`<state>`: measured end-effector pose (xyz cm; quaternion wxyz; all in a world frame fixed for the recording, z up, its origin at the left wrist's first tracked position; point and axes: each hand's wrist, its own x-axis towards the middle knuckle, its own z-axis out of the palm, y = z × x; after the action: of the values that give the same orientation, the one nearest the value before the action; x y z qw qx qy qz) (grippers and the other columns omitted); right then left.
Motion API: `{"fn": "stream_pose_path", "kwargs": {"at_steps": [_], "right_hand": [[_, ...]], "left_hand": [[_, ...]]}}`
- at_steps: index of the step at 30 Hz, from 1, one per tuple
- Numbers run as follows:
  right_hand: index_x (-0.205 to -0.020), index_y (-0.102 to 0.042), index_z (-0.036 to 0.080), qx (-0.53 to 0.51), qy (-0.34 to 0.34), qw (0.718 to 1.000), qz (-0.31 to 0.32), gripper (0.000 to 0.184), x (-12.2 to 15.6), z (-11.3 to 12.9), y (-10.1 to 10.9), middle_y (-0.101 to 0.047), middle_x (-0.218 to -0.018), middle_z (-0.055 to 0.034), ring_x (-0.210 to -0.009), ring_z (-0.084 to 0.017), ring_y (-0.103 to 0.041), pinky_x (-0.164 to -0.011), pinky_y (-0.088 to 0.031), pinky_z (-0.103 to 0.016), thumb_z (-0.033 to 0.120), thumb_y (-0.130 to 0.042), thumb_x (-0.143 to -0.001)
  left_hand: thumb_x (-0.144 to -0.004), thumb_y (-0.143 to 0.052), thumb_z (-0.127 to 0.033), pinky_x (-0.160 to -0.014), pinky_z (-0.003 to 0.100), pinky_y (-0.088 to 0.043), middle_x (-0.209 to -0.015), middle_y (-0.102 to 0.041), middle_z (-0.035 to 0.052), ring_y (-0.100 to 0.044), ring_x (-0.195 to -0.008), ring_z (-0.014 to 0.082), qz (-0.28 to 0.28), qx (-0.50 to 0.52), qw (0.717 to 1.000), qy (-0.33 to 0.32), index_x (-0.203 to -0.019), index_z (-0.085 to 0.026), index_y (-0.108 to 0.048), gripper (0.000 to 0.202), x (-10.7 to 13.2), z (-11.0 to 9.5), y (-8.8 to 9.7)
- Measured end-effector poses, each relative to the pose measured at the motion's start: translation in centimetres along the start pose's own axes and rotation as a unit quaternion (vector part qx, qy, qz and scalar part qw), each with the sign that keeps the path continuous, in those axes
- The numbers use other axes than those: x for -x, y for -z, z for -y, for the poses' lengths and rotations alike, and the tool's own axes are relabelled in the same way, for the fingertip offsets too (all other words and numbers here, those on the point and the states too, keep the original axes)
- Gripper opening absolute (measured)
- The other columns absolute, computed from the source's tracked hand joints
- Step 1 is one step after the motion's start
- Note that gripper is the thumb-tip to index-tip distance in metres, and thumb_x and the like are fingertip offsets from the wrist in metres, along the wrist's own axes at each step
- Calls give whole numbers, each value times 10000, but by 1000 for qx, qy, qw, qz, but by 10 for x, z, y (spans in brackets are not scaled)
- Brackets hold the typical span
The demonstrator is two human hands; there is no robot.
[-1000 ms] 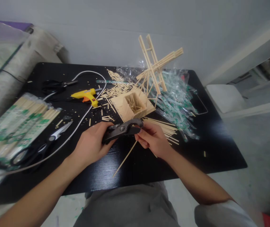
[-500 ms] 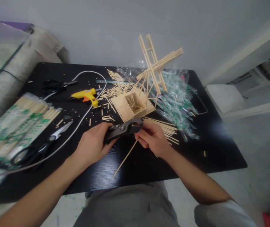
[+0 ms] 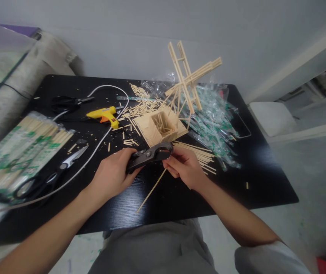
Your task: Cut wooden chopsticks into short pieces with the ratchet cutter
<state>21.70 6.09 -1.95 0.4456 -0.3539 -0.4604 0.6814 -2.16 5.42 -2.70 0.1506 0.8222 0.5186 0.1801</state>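
Black hand pruners (image 3: 149, 154) are gripped by their handles in my left hand (image 3: 112, 172), jaws toward the right. My right hand (image 3: 186, 167) is closed in a pinch on a thin wooden stick (image 3: 151, 191), close against the pruner jaws. The stick slants down toward the table's front edge. Whether the blades touch it is hidden by my fingers. Just beyond the pruners stands a wooden stick box on a square base (image 3: 148, 127), with short sticks inside. Behind it rises a cross-shaped stick frame (image 3: 186, 82).
On the black table (image 3: 231, 194) lie a yellow glue gun (image 3: 104, 115) with a white cable, scissors (image 3: 66, 164), black-handled scissors (image 3: 68, 103), packaged chopsticks (image 3: 27, 152), cut stick pieces (image 3: 143, 105), loose sticks (image 3: 200, 156) and crumpled plastic wrappers (image 3: 214, 121). A white stool (image 3: 273, 118) stands right.
Almost nothing differs. Both hands, the pruners and the stick keep their places, apart from a very slight shift of the view.
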Motion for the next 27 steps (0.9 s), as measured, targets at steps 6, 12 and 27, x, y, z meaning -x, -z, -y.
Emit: {"fn": "stream_pose_path", "kwargs": {"at_steps": [6,12,27], "right_hand": [[-798,-680,162,9,5,1000,1,289,1,-3,1,-603,-660,26,-433,-40,-410,-371,-297,-181,414,-765,-912],[-766,-673,156,18,7,1000,8,313,1,-2,2,-592,-647,28,-433,-36,-402,-388,-308,-186,415,-762,-918],[-753,-661,150,27,-1,999,27,340,1,0,4,-554,-618,35,-439,-41,-402,-396,-302,-185,423,-737,-940]], "left_hand": [[-956,-537,-364,-615,335,-485,-820,-725,54,-718,-712,262,50,-25,997,46,-989,-198,-600,180,3,0,2],[-966,-548,-413,-736,360,-535,-982,-746,81,-736,-882,281,12,5,1000,14,-1098,-194,-603,262,0,2,2],[-978,-545,-430,-800,383,-560,-1027,-752,95,-741,-927,279,9,49,999,1,-1142,-169,-620,317,-1,1,2]]}}
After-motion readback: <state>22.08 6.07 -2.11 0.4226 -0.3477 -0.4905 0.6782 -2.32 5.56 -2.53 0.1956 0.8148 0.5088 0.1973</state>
